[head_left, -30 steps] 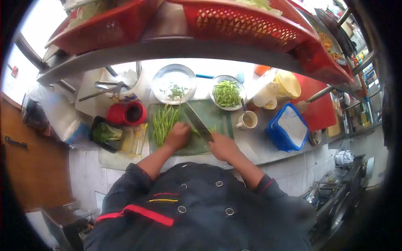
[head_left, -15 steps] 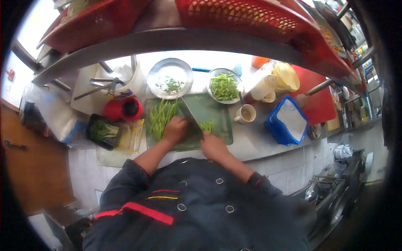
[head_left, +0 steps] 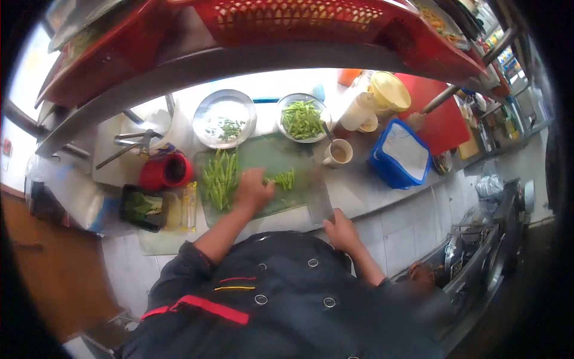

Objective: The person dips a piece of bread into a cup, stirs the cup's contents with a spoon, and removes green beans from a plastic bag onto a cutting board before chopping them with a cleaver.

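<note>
My left hand is over the green cutting board, fingers curled, at the left end of a small pile of cut green beans. What it grips is hidden. Long green beans lie lengthwise on the board's left part, beside that hand. My right hand is closed on the handle of a wide-bladed knife. The blade, blurred, is at the board's right edge, apart from the beans. Behind the board are a metal bowl of cut green beans and a metal plate with chopped bits.
A cup and a blue container stand right of the board. To the left are a red container and a black tray with leafy greens. Red baskets sit on a shelf above. A red board lies at the back right.
The knife has moved right, away from the beans, with my right hand. My left hand has shifted right to the cut pile. The camera view has also shifted.
</note>
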Tool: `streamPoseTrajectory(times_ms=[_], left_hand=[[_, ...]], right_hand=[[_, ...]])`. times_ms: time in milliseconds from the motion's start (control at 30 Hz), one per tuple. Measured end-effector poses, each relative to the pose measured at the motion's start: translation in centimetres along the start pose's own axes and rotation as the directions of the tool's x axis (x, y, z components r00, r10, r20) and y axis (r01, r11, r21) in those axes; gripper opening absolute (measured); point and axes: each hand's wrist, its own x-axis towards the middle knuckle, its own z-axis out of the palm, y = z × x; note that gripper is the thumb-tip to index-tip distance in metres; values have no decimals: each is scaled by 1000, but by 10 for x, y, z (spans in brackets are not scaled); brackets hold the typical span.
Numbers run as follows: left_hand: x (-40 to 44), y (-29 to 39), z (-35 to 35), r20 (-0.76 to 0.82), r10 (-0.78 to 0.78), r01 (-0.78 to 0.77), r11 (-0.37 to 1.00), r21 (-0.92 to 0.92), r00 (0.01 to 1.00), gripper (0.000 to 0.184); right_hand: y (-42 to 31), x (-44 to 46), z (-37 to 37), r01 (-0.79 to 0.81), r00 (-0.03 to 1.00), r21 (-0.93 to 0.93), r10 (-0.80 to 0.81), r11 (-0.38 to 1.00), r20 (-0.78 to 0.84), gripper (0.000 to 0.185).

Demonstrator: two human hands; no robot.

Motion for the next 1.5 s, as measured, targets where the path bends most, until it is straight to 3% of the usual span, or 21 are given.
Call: streamPoseTrajectory(times_ms=[33,100,133,200,333,367,533,667,767,833,867,933,967,1033,1133,1233,1267,1333,1400,1467,1500], left_hand=[[1,9,1,-10,23,-24,999,-40,1000,44],[1,20,8,-20,46,-47,998,-48,999,49],[0,26,11,-32,57,-59,997,-50,998,54],[0,28,28,-54,77,-79,996,-40,996,57],[0,39,46,-62,36,-41,995,-89,997,58],[1,41,49,-47,24,-28,995,-100,999,58],[7,40,51,-195,-130,75,961,-268,972,47],[40,45,54,-235,-158,66,932,-358,959,43],[101,59,57,-311,-101,-59,882,-468,945,38],[148,65,55,-287,-78,-101,823,-559,955,35],[168,62,62,-295,-64,-118,820,-560,953,35],[200,48,78,-201,-172,37,841,-540,964,34],[209,46,76,-212,-163,24,840,-542,964,34],[223,41,70,104,-137,172,788,-591,985,36],[223,32,53,106,-57,97,901,-423,993,36],[214,19,29,47,17,2,922,-387,999,34],[206,13,22,32,51,-36,928,-372,998,33],[189,-5,15,-59,19,-38,936,-350,998,32],[167,1,-3,46,-268,260,857,-444,962,30],[140,-16,-4,-78,-177,133,910,-392,981,29],[124,-5,-15,-32,-229,195,888,-417,973,29]], right_hand=[[5,-1,3,-9,1000,2,9,1000,-11,33],[-8,-3,1,-226,967,393,157,891,200,30],[-6,-1,9,-228,967,389,162,892,194,30],[4,9,29,-256,960,598,124,759,252,25],[-5,17,44,-200,962,562,51,803,269,23],[-7,19,53,-266,944,641,59,720,324,22],[-33,28,75,-283,928,631,42,723,369,19],[-44,40,64,-102,979,644,-39,758,201,20],[-75,66,16,-68,993,595,-4,801,118,22],[-82,87,-1,149,972,368,-67,918,-226,25],[-78,94,-6,157,968,365,-69,917,-243,25],[-67,111,-16,82,985,434,-7,897,-172,37],[-66,108,-29,94,983,431,-14,897,-184,37],[-63,84,-51,130,976,343,-59,930,-209,37],[-31,58,-61,189,975,260,-149,947,-165,32],[-4,43,-66,361,931,241,-335,901,-146,34],[7,43,-61,427,903,141,-414,893,-112,36],[22,53,-50,494,868,58,-489,867,-83,39],[35,71,-35,591,803,-169,-555,789,220,44],[43,86,-13,675,737,-148,-651,723,180,42],[46,92,-2,748,664,-147,-733,647,152,40]])
